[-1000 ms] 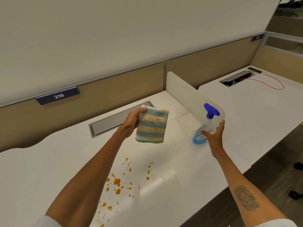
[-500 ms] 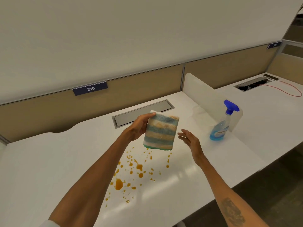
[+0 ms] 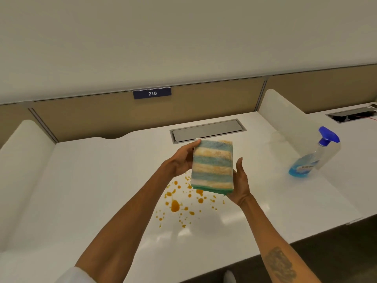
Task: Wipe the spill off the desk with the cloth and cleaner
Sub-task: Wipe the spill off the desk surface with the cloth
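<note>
A folded terry cloth with blue, white and orange stripes and a green bottom edge (image 3: pixel 212 166) is held up in the air above the white desk surface (image 3: pixel 106 180). The left hand (image 3: pixel 182 160) grips its left edge, thumb at the top corner and fingers behind. The right hand (image 3: pixel 240 184) cups the lower right corner from beneath, palm against the fabric and fingers partly spread, so both hands are holding the cloth.

Directly below and slightly toward the person lies the spill, a scatter of amber-brown drops and one larger blot (image 3: pixel 175 206), untouched on the surface. The clear spray bottle of blue cleaner with a blue trigger head (image 3: pixel 312 156) stands well apart to the right, beside a white frosted divider panel (image 3: pixel 285 119); neither hand is on it. A grey recessed cable hatch (image 3: pixel 208 130) sits behind the cloth, under a navy plate reading 216 (image 3: pixel 152 93).

The step in hand looks like readying the cloth, squaring or regripping it before wiping. No cleaner appears to have been applied, judging by the dry-looking surface around the drops. The next move probably calls for freeing the right hand, reaching right for the bottle and spraying the stains, then pressing the cloth flat and sweeping across the whole scatter.
</note>
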`<state>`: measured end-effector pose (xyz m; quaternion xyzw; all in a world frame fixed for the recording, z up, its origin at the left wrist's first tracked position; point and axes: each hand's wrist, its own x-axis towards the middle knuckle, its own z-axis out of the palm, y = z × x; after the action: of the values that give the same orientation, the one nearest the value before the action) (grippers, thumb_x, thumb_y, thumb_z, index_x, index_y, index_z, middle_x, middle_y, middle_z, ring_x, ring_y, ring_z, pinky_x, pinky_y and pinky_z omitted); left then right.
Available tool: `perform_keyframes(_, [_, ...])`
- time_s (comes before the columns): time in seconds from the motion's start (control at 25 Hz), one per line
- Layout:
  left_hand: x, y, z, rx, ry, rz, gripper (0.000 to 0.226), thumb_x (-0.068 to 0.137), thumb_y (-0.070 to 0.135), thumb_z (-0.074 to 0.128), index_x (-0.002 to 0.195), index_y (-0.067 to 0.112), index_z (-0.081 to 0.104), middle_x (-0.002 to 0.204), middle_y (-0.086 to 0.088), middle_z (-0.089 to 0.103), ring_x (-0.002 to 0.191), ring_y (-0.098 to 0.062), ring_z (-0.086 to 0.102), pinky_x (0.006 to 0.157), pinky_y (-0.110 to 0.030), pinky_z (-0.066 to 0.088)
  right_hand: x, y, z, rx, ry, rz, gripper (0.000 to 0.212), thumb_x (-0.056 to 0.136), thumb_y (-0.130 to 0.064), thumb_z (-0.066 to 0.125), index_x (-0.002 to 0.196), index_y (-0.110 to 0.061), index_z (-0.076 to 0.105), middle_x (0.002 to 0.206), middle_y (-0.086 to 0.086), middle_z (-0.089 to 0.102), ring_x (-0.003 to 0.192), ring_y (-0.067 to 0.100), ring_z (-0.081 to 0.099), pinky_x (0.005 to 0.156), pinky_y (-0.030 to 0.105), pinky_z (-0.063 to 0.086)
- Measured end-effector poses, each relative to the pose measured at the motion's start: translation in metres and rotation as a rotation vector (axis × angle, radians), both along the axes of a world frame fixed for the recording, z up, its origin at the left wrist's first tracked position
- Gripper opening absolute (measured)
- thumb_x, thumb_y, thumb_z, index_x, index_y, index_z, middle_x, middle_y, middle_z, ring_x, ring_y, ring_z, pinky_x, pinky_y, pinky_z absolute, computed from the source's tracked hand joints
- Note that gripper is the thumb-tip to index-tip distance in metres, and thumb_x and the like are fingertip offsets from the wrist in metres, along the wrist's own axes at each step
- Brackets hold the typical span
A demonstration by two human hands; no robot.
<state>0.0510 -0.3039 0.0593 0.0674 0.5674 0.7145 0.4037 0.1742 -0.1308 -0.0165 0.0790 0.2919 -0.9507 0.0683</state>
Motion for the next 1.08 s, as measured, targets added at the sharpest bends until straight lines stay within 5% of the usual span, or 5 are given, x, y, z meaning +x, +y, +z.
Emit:
perform_keyframes(0.4, [0.017, -0.02, -0.04, -0.046, -0.133, 0.069, 0.04, 0.101, 0.041, 0.053, 0.122, 0.009, 0.063, 0.114, -0.015, 0.069, 0.103, -0.03, 0.067, 0.088, -0.045, 0.059, 0.019, -0.043, -0.028, -0.09, -0.102, 0.009, 0.061, 0.084, -0.051, 0.07, 0.134, -0.018, 0.062, 0.131, 0.011, 0.064, 0.122, 0.034, 0.061, 0.104, 0.053, 0.046])
perform_keyframes(0.56, [0.022, -0.019, -0.055, -0.103, -0.111, 0.121, 0.042, 0.1, 0.043, 0.056, 0.123, 0.009, 0.064, 0.119, -0.013, 0.065, 0.108, -0.029, 0.065, 0.087, -0.044, 0.06, 0.026, -0.042, -0.036, -0.087, -0.17, 0.008, 0.052, 0.093, -0.046, 0.059, 0.137, -0.017, 0.059, 0.132, 0.011, 0.064, 0.123, 0.034, 0.06, 0.106, 0.053, 0.045])
perform_keyframes(0.8, [0.029, -0.039, -0.09, -0.292, 0.143, 0.34, 0.038, 0.103, 0.04, 0.052, 0.123, 0.011, 0.067, 0.123, -0.006, 0.07, 0.12, -0.027, 0.063, 0.096, -0.037, 0.054, 0.045, -0.029, -0.058, -0.064, -0.272, -0.113, 0.04, 0.098, -0.039, 0.051, 0.127, -0.017, 0.068, 0.123, 0.012, 0.07, 0.112, 0.033, 0.067, 0.091, 0.051, 0.056])
perform_keyframes(0.96, [0.036, -0.093, -0.128, -0.651, 0.617, 0.395, 0.037, 0.106, 0.032, 0.048, 0.132, 0.011, 0.064, 0.135, -0.005, 0.064, 0.131, -0.022, 0.055, 0.111, -0.038, 0.043, 0.058, -0.012, -0.067, 0.034, -0.285, -0.236, 0.039, 0.1, -0.039, 0.05, 0.129, -0.02, 0.067, 0.125, 0.01, 0.069, 0.111, 0.031, 0.068, 0.091, 0.05, 0.057])
perform_keyframes(1.08, [0.041, -0.138, -0.156, -0.907, 0.722, 0.356, 0.048, 0.106, 0.038, 0.043, 0.146, 0.013, 0.05, 0.152, -0.005, 0.049, 0.149, -0.022, 0.033, 0.123, -0.041, 0.025, 0.066, 0.005, -0.066, 0.144, -0.291, -0.347, 0.034, 0.099, -0.04, 0.052, 0.124, -0.025, 0.069, 0.119, 0.007, 0.072, 0.104, 0.026, 0.071, 0.085, 0.046, 0.059])
